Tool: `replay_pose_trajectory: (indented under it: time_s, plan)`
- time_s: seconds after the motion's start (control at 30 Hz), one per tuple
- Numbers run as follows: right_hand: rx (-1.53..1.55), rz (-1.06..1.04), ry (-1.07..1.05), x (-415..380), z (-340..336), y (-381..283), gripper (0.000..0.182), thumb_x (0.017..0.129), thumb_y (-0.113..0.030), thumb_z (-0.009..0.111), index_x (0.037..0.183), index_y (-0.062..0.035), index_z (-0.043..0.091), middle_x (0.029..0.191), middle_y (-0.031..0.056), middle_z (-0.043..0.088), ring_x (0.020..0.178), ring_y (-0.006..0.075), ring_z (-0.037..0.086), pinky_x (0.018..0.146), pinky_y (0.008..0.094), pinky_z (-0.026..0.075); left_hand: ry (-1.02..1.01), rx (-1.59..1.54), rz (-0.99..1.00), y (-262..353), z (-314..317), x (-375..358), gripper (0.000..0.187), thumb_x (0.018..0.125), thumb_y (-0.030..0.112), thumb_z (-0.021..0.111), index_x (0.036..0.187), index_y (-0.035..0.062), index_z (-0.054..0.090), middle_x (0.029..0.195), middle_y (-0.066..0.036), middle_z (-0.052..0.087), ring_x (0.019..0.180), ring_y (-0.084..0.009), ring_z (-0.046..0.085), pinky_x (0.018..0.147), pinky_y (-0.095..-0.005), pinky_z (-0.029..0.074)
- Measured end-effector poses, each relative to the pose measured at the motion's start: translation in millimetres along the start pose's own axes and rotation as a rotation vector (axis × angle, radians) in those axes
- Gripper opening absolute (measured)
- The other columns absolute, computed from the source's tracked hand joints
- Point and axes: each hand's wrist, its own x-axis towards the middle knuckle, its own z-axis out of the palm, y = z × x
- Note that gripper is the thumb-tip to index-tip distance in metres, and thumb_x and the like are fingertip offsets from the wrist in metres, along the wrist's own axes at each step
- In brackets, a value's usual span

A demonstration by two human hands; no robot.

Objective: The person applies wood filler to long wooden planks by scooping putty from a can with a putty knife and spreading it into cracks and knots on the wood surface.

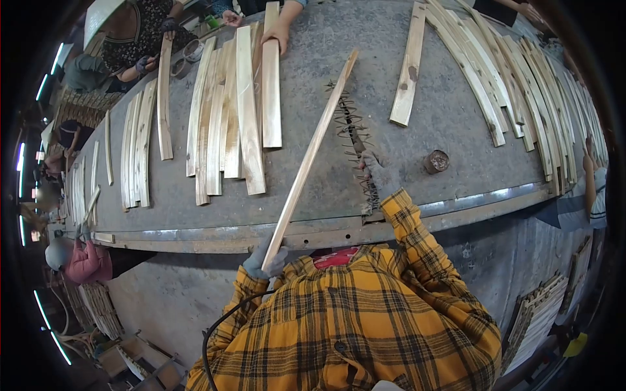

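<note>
My left hand [266, 260], in a grey glove, is closed around the near end of a long narrow wooden strip [306, 166]. The strip slants up and to the right over the grey table, its far end near a dark gap. My right hand [380, 174], also gloved in grey, is over the near part of this gap [352, 133], which is lined with wire-like pieces. Its fingers point toward the gap, and whether they hold anything is too small to tell. A small round tin [436, 161] stands to the right of my right hand.
Wooden boards [251, 117] lie left of the strip, with a co-worker's hand [276, 36] on one. A single board [409, 72] and a large row of boards [521, 91] lie to the right. Other people work around the table. A metal edge [195, 240] runs along its near side.
</note>
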Motion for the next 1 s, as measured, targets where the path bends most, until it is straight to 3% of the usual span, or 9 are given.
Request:
replay_pose_trajectory:
  time_s: [0.27, 0.37, 0.47, 0.53, 0.6, 0.8, 0.93, 0.97, 1.0]
  plan:
    - [-0.12, -0.118, 0.066, 37.8, 14.8, -3.6, 0.029, 0.092, -0.028, 0.055, 0.113, -0.0093, 0.063, 0.069, -0.0031, 0.057, 0.055, 0.0027, 0.045, 0.047, 0.0193, 0.039, 0.225, 0.022, 0.025, -24.5, 1.3, -46.8, 0.052, 0.095, 0.051, 0.033, 0.099, 0.0033, 0.052, 0.051, -0.005, 0.045, 0.032, -0.0128, 0.038, 0.028, -0.0246, 0.034]
    - [0.099, -0.189, 0.153, 51.2, 14.3, -22.0, 0.026, 0.093, -0.025, 0.054, 0.109, -0.0074, 0.064, 0.074, -0.0023, 0.057, 0.055, 0.0049, 0.047, 0.048, 0.0186, 0.038, -0.076, -0.068, 0.086, -33.9, -36.4, -68.1, 0.045, 0.095, 0.045, 0.039, 0.102, 0.0022, 0.052, 0.052, -0.006, 0.046, 0.036, -0.0145, 0.044, 0.033, -0.0244, 0.04]
    - [-0.161, -0.022, 0.11, 43.9, 25.6, -29.6, 0.027, 0.093, -0.018, 0.054, 0.115, -0.0028, 0.059, 0.077, 0.0013, 0.058, 0.054, 0.0072, 0.048, 0.048, 0.0191, 0.039, 0.031, -0.047, 0.084, -56.9, -7.6, -51.3, 0.044, 0.095, 0.044, 0.04, 0.103, 0.0022, 0.052, 0.055, -0.007, 0.048, 0.038, -0.0144, 0.046, 0.035, -0.0246, 0.041]
    - [0.642, 0.102, -0.164, 24.8, 55.5, -7.8, 0.035, 0.084, -0.011, 0.065, 0.117, -0.0019, 0.058, 0.072, 0.0015, 0.06, 0.055, 0.0091, 0.05, 0.05, 0.0222, 0.043, 0.123, -0.015, 0.073, -52.2, 5.6, -47.1, 0.043, 0.095, 0.043, 0.042, 0.104, 0.0021, 0.052, 0.057, -0.007, 0.05, 0.04, -0.0143, 0.048, 0.036, -0.0248, 0.042]
    - [0.524, 0.413, -0.377, 11.6, 85.3, 14.6, 0.046, 0.079, -0.011, 0.072, 0.121, -0.0018, 0.055, 0.072, 0.0031, 0.062, 0.051, 0.0087, 0.051, 0.044, 0.0223, 0.04, 0.207, 0.014, 0.065, -46.9, 19.9, -35.1, 0.043, 0.095, 0.042, 0.043, 0.105, 0.0021, 0.052, 0.06, -0.007, 0.052, 0.041, -0.0143, 0.049, 0.037, -0.025, 0.043]
    - [0.524, 0.42, -0.391, -30.8, 117.5, 31.1, 0.057, 0.071, -0.019, 0.08, 0.118, 0.0008, 0.056, 0.068, 0.001, 0.062, 0.043, 0.0047, 0.045, 0.033, 0.022, 0.034, 0.481, 0.074, 0.075, -29.2, 67.8, 5.6, 0.041, 0.094, 0.04, 0.046, 0.108, 0.0019, 0.053, 0.068, -0.008, 0.058, 0.047, -0.014, 0.054, 0.041, -0.0256, 0.046]
    - [0.438, 0.086, -0.087, -14.5, 69.5, -20.3, 0.043, 0.074, -0.018, 0.077, 0.106, 0.0039, 0.059, 0.076, 0.005, 0.062, 0.058, 0.0139, 0.056, 0.052, 0.026, 0.048, 0.671, 0.082, 0.104, -17.4, 89.0, 6.0, 0.041, 0.093, 0.038, 0.049, 0.11, 0.0018, 0.054, 0.073, -0.009, 0.062, 0.051, -0.0139, 0.057, 0.043, -0.026, 0.048]
    - [0.409, 0.32, -0.177, -4.4, 29.7, -45.2, 0.031, 0.077, -0.016, 0.073, 0.1, 0.0015, 0.06, 0.079, 0.0058, 0.061, 0.066, 0.0171, 0.058, 0.063, 0.0282, 0.05, 0.594, 0.379, 0.047, 1.0, 77.5, 10.4, 0.039, 0.092, 0.035, 0.051, 0.112, 0.0022, 0.054, 0.085, -0.012, 0.062, 0.06, -0.0151, 0.059, 0.049, -0.0273, 0.049]
    - [0.247, 0.043, -0.146, 7.8, 2.2, -61.5, 0.027, 0.081, -0.021, 0.069, 0.095, 0.0005, 0.061, 0.076, 0.0037, 0.061, 0.064, 0.0153, 0.057, 0.062, 0.0271, 0.049, 0.513, 0.672, -0.014, 23.2, 63.9, 16.9, 0.037, 0.092, 0.032, 0.053, 0.114, 0.0026, 0.055, 0.097, -0.015, 0.062, 0.069, -0.0162, 0.061, 0.054, -0.0287, 0.05]
